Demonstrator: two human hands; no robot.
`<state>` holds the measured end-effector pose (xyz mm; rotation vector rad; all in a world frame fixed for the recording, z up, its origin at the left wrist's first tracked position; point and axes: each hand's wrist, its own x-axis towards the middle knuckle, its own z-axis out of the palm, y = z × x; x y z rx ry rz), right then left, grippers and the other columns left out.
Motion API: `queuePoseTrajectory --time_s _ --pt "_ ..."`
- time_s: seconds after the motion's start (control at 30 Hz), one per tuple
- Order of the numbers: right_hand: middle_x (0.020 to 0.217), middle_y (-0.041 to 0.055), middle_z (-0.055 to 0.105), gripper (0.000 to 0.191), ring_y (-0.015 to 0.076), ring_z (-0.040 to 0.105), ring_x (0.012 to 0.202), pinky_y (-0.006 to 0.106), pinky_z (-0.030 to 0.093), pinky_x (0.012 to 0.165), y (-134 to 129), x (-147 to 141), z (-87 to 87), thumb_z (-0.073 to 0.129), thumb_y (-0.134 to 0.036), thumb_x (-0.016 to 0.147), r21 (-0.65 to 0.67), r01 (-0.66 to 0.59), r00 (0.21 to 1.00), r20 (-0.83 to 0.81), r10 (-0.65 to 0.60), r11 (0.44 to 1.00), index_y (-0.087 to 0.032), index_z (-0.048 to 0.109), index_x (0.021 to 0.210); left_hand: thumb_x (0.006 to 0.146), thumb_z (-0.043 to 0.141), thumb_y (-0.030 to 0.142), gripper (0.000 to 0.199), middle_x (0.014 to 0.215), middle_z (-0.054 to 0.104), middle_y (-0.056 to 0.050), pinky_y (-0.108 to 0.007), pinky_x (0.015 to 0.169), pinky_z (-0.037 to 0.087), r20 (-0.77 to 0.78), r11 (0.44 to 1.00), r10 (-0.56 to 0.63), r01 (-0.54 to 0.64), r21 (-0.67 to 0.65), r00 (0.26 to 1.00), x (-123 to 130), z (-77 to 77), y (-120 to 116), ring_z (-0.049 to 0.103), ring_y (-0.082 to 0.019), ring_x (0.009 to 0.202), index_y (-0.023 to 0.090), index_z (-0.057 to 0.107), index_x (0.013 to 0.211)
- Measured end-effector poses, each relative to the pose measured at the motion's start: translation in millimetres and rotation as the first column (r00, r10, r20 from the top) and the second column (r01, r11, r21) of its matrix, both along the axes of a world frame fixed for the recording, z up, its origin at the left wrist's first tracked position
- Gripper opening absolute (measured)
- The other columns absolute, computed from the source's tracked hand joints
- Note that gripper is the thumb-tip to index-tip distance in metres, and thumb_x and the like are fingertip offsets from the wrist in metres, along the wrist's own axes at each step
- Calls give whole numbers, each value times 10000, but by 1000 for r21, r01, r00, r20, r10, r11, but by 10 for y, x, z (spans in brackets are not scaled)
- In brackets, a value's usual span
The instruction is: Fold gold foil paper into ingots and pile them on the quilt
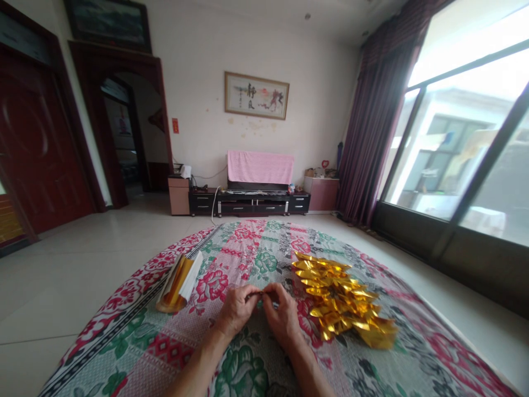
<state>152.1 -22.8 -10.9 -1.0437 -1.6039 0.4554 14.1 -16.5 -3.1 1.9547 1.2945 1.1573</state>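
My left hand (238,310) and my right hand (282,312) meet fingertip to fingertip above the middle of the table, both closed in a pinch. A small dark sliver shows between the fingertips, but the fingers hide most of it and I cannot make out what it is. To the right of my right hand lie several folded shiny gold paper pieces (341,295), overlapping in rows. Left of my left hand rests a loosely curled stack of gold and white paper sheets (178,284).
A flowered cloth (248,251) covers the round table. Beyond it stand a low black TV cabinet (252,207) and a television under a pink cloth (260,166). A purple curtain (372,121) and large windows are on the right; a dark red door (37,127) is on the left.
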Motion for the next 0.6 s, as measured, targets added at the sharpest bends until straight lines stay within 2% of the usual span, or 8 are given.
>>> queuePoseTrajectory --time_s 0.1,0.27,0.37,0.6 --pt "672 9 633 171 132 575 589 226 465 574 2 20 40 540 -301 745 -93 -43 990 -140 30 995 -168 580 845 815 472 358 275 595 663 8 -207 452 423 101 991 -33 46 -127 994 20 -19 0 598 -124 482 204 675 917" --pt "685 24 660 262 161 609 612 237 480 552 -9 74 126 592 -372 711 -240 -163 929 -365 67 957 -163 626 864 792 496 393 295 544 636 16 -199 414 375 224 972 -50 99 -212 973 43 7 0 573 -117 439 187 668 914" --pt "634 11 641 256 161 600 609 229 465 550 -24 102 160 584 -377 722 -274 -187 930 -358 80 944 -162 662 838 777 513 406 299 597 652 12 -194 412 377 288 959 -53 129 -252 956 43 23 -2 558 -102 427 171 655 895" --pt "638 6 628 271 141 552 606 211 427 561 -5 118 101 530 -381 784 -219 -185 953 -280 120 958 -167 686 839 777 505 361 252 722 672 0 -182 387 358 338 934 -95 201 -295 936 16 -5 11 545 -77 411 165 628 877"
